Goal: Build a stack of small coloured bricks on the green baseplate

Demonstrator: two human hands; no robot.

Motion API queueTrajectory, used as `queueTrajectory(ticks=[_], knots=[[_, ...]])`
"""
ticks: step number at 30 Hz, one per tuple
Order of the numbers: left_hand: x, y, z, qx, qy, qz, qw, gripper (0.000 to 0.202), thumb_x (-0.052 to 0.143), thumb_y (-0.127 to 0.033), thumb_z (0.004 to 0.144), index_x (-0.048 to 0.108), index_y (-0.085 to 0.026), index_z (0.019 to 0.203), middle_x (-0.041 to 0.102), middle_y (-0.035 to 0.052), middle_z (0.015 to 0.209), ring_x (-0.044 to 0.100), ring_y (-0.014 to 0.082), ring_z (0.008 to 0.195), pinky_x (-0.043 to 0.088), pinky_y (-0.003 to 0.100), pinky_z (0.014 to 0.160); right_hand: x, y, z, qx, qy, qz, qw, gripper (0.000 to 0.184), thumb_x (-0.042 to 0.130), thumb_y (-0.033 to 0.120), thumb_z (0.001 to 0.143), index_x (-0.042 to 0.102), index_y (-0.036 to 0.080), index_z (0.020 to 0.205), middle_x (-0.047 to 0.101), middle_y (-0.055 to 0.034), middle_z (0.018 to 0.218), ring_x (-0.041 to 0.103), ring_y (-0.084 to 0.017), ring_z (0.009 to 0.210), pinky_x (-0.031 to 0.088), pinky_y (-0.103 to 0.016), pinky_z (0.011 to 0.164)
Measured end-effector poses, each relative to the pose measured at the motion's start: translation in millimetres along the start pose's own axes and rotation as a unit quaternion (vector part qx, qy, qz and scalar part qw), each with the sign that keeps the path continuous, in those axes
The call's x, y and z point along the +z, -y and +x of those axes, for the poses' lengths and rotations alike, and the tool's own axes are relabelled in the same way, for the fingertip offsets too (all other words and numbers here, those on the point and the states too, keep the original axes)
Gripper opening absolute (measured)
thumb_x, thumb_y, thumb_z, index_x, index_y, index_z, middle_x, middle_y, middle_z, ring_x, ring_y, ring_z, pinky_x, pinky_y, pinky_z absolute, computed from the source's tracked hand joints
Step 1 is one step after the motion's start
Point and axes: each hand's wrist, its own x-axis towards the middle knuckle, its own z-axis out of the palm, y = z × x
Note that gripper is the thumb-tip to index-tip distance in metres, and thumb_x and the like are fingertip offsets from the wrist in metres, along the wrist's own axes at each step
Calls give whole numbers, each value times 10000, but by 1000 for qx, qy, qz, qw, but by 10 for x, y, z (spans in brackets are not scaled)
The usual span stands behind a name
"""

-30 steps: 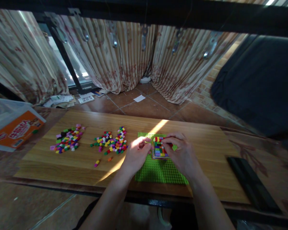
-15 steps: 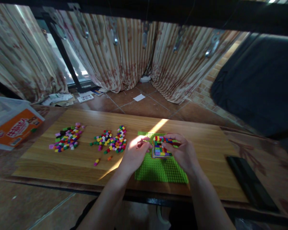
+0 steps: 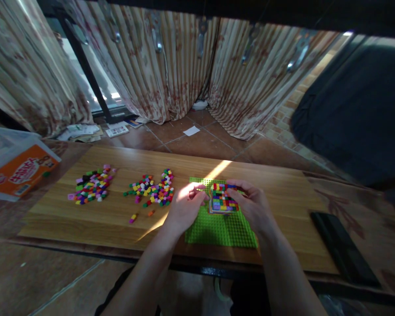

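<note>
A bright green studded baseplate lies on the wooden board. On its far half stands a small square block of many-coloured bricks. My left hand rests at the block's left side, fingers curled and pinched against it. My right hand curls round the block's right side and far edge, fingertips on its top row. Whether either hand holds a loose brick is hidden.
Two heaps of small coloured bricks lie on the board: a middle heap and a left heap; a few strays sit nearer. An orange box stands far left. A black flat object lies right.
My right hand has slid off the block's top to its right side, so more of the coloured top shows. My left hand stays at the left edge. The view has tilted slightly.
</note>
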Motion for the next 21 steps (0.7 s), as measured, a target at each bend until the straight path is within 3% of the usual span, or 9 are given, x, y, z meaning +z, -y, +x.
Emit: queueTrajectory(ticks=[21], knots=[[-59,2,-8,8,1,17,1000,222,591,-200,772,663,-170,980,718,10,772,655,132,689,494,232,638,32,18,27,-36,-11,-95,995,289,690,339,697,752,151,908,759,-90,911,700,-198,749,579,-364,722]])
